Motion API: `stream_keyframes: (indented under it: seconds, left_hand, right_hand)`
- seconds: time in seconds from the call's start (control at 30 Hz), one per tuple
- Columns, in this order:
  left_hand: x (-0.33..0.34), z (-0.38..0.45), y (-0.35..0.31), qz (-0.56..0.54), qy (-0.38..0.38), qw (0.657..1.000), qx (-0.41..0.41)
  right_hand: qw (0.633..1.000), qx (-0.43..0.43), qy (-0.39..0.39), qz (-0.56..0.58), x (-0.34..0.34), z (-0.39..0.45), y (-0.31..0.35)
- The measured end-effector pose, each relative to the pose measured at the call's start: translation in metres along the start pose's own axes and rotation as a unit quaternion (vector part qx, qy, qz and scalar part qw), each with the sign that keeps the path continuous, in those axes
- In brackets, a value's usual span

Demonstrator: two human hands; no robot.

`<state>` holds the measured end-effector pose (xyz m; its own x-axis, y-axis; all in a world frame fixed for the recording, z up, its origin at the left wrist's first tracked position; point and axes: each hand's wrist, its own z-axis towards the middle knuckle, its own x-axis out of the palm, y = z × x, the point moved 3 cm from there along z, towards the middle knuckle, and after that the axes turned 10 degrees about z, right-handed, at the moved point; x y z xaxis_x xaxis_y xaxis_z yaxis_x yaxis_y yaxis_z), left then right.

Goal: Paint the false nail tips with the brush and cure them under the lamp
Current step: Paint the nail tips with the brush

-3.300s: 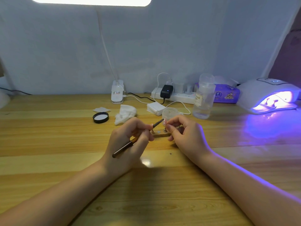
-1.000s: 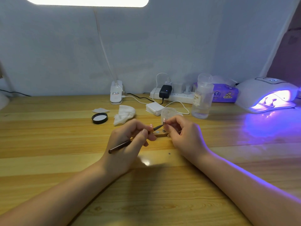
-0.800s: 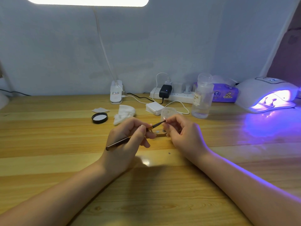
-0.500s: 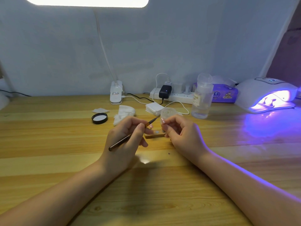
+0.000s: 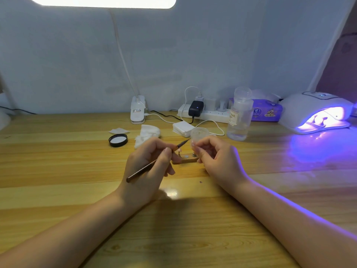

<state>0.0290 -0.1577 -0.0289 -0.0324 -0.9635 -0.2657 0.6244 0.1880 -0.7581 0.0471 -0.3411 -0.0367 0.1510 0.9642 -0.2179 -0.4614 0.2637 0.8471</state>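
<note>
**Brush angled toward a pinched nail tip**

Nearest, the left hand (image 5: pixel 148 167) grips a thin brush (image 5: pixel 154 161); its long axis runs from near left up to far right, bristles pointing at the right hand (image 5: pixel 216 159). The right hand's curled fingers pinch something small, apparently a nail tip. Between the hands lies a wooden holder (image 5: pixel 185 159). Far right, the curing lamp (image 5: pixel 316 111) glows violet.

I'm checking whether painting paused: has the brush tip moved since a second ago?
Yes. The brush tip was at the nail tip held in the right hand; now it has drawn back left, leaving a gap above the wooden holder.
</note>
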Motion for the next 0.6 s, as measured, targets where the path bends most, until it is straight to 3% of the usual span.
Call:
stream_keyframes:
  seconds: [0.23,0.47,0.6]
  left_hand:
    - [0.0015,-0.0007,-0.001,0.007,0.043,0.999,-0.004]
    - [0.0002,-0.0007,-0.0033,0.022,0.001,1.0,0.015]
    - [0.0027,-0.0001,-0.0035,0.03,0.033,0.999,0.022]
  right_hand:
    - [0.999,0.008,0.003,-0.042,-0.0007,0.0011,-0.0002]
    - [0.999,0.021,-0.009,-0.048,-0.0003,0.0024,-0.0017]
    - [0.998,0.018,-0.007,-0.057,-0.0006,0.0024,-0.002]
